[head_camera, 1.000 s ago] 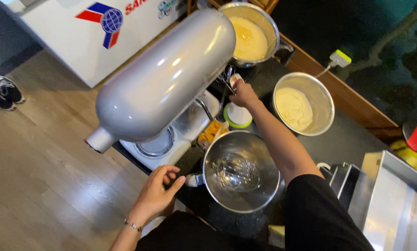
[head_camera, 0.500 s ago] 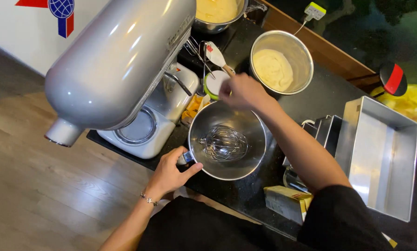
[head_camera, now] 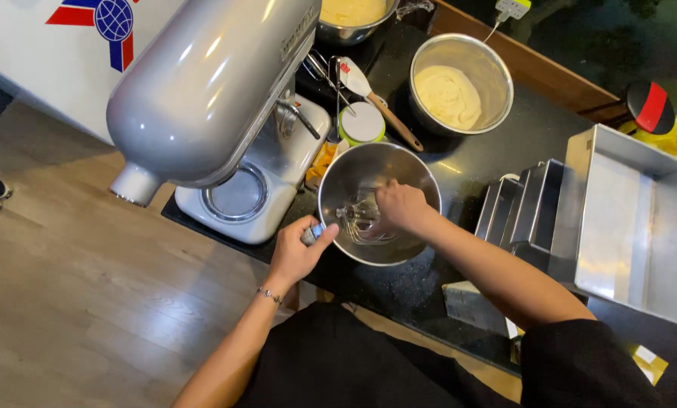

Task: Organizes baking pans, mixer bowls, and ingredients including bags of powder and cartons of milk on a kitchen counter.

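Since 0.5 s ago: right hand (head_camera: pixel 400 208) dropped from above spatula (head_camera: pixel 374 103) down into bowl (head_camera: pixel 421 175), now on whisk (head_camera: pixel 359 219). Left hand (head_camera: pixel 297 253) same spot, thumb and fingers pinched on bowl handle at near-left rim. Right fingers curled round whisk top; exact grip can't tell, knuckles hide it. Bowl on dark counter (head_camera: pixel 504 143), just right of mixer (head_camera: pixel 217 98) base, whisk lying inside.

Progress, as judged: bowl off mixer, head tilted up, whisk detached, bowl looks emptied. Batter already in 2nd bowl (head_camera: pixel 498 72) behind; tins (head_camera: pixel 629 219) to right unfilled.

Around: green-rim lid (head_camera: pixel 362 122) w/ spatula behind bowl, butter block near edge. Mixer head overhangs left; tins close on right.
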